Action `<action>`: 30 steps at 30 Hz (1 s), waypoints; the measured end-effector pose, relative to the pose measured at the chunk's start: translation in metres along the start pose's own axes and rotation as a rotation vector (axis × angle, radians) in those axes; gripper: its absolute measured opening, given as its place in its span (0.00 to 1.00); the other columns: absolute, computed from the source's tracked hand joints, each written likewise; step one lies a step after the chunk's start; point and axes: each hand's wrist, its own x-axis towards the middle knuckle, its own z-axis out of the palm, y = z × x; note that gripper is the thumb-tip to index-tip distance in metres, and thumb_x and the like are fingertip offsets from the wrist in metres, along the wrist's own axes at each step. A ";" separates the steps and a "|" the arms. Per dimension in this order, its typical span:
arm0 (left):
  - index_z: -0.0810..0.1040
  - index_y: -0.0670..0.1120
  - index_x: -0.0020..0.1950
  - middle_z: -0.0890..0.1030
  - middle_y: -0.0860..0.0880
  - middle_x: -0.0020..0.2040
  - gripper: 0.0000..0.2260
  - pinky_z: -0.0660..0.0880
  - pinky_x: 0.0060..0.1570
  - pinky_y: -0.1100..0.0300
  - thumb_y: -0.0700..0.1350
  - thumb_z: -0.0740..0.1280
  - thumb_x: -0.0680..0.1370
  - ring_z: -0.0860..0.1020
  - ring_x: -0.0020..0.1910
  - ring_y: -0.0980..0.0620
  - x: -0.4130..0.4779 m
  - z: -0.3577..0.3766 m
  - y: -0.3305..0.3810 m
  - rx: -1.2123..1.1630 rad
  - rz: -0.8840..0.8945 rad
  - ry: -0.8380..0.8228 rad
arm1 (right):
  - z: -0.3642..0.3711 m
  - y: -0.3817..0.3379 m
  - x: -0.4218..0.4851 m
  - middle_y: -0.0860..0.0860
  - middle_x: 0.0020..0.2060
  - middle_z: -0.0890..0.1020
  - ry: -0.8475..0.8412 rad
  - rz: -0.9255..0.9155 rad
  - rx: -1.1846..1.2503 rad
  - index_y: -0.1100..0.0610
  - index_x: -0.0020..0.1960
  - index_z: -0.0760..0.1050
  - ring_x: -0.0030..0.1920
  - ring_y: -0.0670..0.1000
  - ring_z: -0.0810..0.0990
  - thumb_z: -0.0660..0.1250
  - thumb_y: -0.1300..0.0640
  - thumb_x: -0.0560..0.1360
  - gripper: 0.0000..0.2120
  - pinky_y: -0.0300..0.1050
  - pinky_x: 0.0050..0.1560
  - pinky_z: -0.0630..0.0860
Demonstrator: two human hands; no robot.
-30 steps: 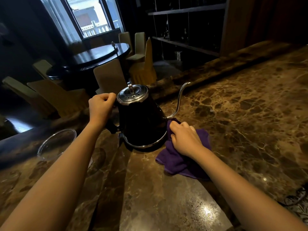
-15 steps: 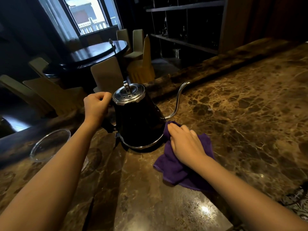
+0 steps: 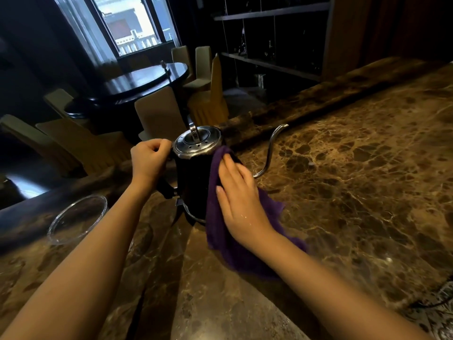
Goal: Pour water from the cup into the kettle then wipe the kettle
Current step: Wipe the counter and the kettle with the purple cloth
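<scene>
A black kettle [image 3: 191, 177] with a silver lid and a thin gooseneck spout stands on the brown marble counter [image 3: 343, 182]. My left hand [image 3: 149, 160] is closed around its handle on the left side. My right hand [image 3: 239, 200] lies flat on a purple cloth [image 3: 245, 253] and presses it against the kettle's right wall, just below the lid. The cloth's lower part hangs down onto the counter. A clear plastic cup [image 3: 77, 218] stands on the counter to the left, under my left forearm's side.
The counter's raised far ledge [image 3: 318, 104] runs behind the kettle. Beyond it are a dark round table [image 3: 147, 79] with covered chairs, a window and shelves. A dark cable [image 3: 436, 298] lies at the counter's right front corner.
My right hand has lifted the purple cloth from the counter beside the kettle's base up onto the kettle's side. My left hand stays on the handle.
</scene>
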 end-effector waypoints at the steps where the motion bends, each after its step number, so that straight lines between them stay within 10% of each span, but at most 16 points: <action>1: 0.69 0.40 0.26 0.66 0.45 0.23 0.15 0.62 0.28 0.59 0.40 0.61 0.73 0.63 0.25 0.53 -0.001 0.000 0.000 -0.004 -0.003 0.000 | 0.003 -0.002 0.011 0.51 0.76 0.55 0.005 0.010 0.039 0.54 0.75 0.49 0.74 0.53 0.53 0.50 0.53 0.79 0.25 0.49 0.72 0.51; 9: 0.65 0.48 0.21 0.66 0.54 0.18 0.19 0.60 0.25 0.64 0.41 0.61 0.73 0.62 0.20 0.58 0.000 0.002 -0.005 0.016 0.022 0.040 | 0.007 0.031 0.026 0.53 0.73 0.64 0.062 0.279 0.049 0.56 0.73 0.56 0.72 0.54 0.60 0.49 0.52 0.80 0.22 0.52 0.73 0.57; 14: 0.63 0.50 0.21 0.67 0.57 0.17 0.19 0.57 0.23 0.71 0.41 0.61 0.72 0.62 0.19 0.59 -0.002 0.002 -0.001 -0.007 0.021 0.053 | 0.016 0.023 -0.009 0.54 0.76 0.53 0.012 0.349 -0.090 0.56 0.75 0.48 0.75 0.53 0.49 0.50 0.50 0.80 0.26 0.52 0.74 0.50; 21: 0.66 0.47 0.22 0.65 0.47 0.22 0.18 0.63 0.30 0.56 0.40 0.61 0.73 0.63 0.25 0.52 0.001 0.000 -0.004 -0.023 0.029 0.009 | 0.018 0.005 0.019 0.53 0.77 0.50 0.055 0.060 -0.074 0.48 0.74 0.39 0.75 0.52 0.47 0.50 0.45 0.78 0.30 0.47 0.72 0.44; 30: 0.67 0.47 0.23 0.67 0.56 0.20 0.18 0.63 0.28 0.59 0.40 0.61 0.73 0.64 0.25 0.55 0.010 0.002 -0.009 -0.087 -0.040 -0.024 | 0.002 0.031 -0.015 0.55 0.66 0.69 0.020 0.216 -0.200 0.59 0.70 0.62 0.64 0.55 0.66 0.56 0.54 0.79 0.21 0.51 0.65 0.66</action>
